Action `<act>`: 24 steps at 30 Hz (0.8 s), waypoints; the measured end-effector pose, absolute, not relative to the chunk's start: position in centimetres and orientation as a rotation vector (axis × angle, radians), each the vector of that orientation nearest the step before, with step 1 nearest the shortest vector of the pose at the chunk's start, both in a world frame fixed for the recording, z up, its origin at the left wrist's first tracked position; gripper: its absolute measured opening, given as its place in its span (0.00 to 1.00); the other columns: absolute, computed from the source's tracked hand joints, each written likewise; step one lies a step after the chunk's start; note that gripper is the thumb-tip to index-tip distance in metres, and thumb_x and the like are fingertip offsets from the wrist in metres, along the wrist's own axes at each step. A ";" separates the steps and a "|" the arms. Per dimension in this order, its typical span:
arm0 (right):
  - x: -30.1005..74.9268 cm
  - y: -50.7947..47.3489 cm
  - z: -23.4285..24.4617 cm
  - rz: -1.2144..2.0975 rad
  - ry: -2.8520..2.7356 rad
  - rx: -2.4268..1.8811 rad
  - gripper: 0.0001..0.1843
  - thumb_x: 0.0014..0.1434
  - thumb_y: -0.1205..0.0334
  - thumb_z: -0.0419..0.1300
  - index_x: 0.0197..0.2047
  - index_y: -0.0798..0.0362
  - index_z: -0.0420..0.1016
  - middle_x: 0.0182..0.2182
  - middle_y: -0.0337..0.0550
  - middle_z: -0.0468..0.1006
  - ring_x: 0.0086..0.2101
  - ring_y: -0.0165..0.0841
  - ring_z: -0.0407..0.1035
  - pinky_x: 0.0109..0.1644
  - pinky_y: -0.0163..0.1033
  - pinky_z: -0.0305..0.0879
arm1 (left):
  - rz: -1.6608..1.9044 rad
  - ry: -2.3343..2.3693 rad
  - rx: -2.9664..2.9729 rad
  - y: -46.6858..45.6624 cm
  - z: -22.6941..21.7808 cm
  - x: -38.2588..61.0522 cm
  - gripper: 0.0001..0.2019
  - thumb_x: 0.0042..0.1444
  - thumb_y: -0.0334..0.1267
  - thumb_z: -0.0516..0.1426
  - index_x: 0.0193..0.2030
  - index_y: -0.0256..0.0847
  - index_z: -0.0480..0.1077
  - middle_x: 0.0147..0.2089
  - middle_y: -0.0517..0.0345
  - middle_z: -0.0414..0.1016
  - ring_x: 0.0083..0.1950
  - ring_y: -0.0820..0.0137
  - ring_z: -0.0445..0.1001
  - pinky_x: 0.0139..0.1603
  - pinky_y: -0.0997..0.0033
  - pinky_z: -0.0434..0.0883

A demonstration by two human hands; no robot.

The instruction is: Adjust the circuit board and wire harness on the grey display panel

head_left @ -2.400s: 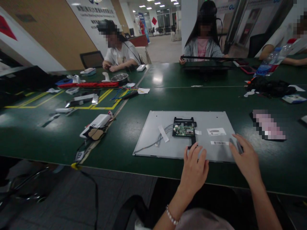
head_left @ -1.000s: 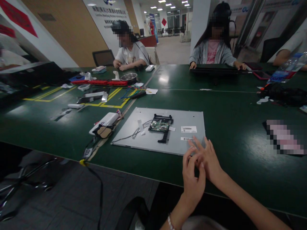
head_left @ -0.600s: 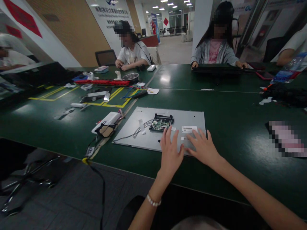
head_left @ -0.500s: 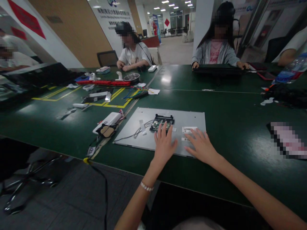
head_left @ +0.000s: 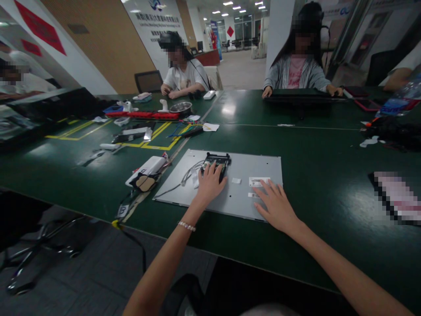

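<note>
A flat silvery panel (head_left: 237, 203) lies on the green table in front of me. On its left half sits a dark circuit board (head_left: 223, 159) with a black edge piece. Grey cables (head_left: 188, 175) run from the board toward the panel's left edge. My left hand (head_left: 210, 182) lies over the board with its fingers spread, covering the board's near part. My right hand (head_left: 274, 204) rests open on the panel's right side, its fingertips by a white printed label (head_left: 258, 181). A small white sticker (head_left: 236, 180) shows between my hands.
A white battery-like pack (head_left: 148, 171) stands left of the panel. Loose coloured wires (head_left: 189, 130) and a red strip (head_left: 144, 115) lie farther back. A phone (head_left: 397, 197) is at the right. Two people sit across the table, one holding a dark flat panel (head_left: 301, 97).
My left hand has moved left together with the circuit board, which slid across the panel and uncovered the white sticker. The right hand has stayed nearly in place.
</note>
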State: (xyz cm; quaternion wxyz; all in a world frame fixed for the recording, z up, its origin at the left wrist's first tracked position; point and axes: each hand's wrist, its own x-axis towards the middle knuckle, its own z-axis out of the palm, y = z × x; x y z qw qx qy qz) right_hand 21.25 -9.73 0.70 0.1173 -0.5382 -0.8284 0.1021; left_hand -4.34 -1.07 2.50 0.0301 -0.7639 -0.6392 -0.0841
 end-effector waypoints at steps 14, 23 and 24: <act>21.1 -9.6 0.8 0.315 -2.417 -1.594 0.30 0.68 0.48 0.46 0.70 0.47 0.58 0.71 0.50 0.52 0.69 0.51 0.41 0.69 0.61 0.41 | -0.485 -2.014 -2.310 3.5 2.4 -9.0 0.25 0.66 0.47 0.47 0.67 0.40 0.59 0.69 0.42 0.60 0.70 0.53 0.56 0.68 0.47 0.55; 21.3 -9.6 0.6 0.330 -2.419 -1.580 0.30 0.69 0.47 0.45 0.70 0.47 0.57 0.71 0.49 0.51 0.69 0.50 0.41 0.69 0.61 0.40 | -0.426 -2.376 -2.235 4.2 3.3 -17.1 0.24 0.51 0.45 0.59 0.53 0.35 0.72 0.45 0.47 0.74 0.47 0.58 0.74 0.52 0.62 0.70; 21.3 -9.6 0.6 0.330 -2.418 -1.580 0.30 0.69 0.47 0.45 0.70 0.47 0.57 0.71 0.49 0.51 0.69 0.50 0.41 0.69 0.61 0.40 | -0.406 -2.382 -2.274 4.2 3.3 -17.5 0.25 0.50 0.45 0.59 0.54 0.34 0.72 0.45 0.47 0.73 0.46 0.59 0.74 0.51 0.63 0.70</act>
